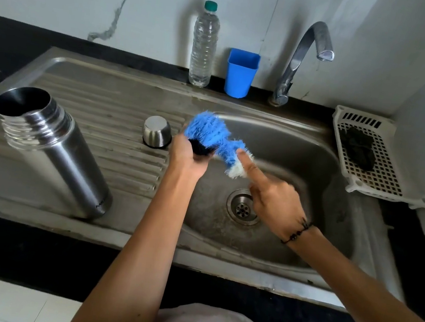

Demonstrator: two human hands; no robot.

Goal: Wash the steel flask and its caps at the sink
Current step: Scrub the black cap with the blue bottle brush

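Blue scrubber [213, 136] bristles work over the small black inner cap [201, 148] gripped in the left hand [187, 154], right hand [274, 197] pinching the scrubber, so I'd turn the cap to reach its threads, while the steel flask [50, 147] and steel cup cap [157, 132] wait on the drainboard [120, 108].

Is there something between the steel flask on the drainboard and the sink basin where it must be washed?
Yes. The steel cup cap sits upside down on the drainboard between the flask and the basin. The left hand with a black cap and the blue brush are at the basin's edge.
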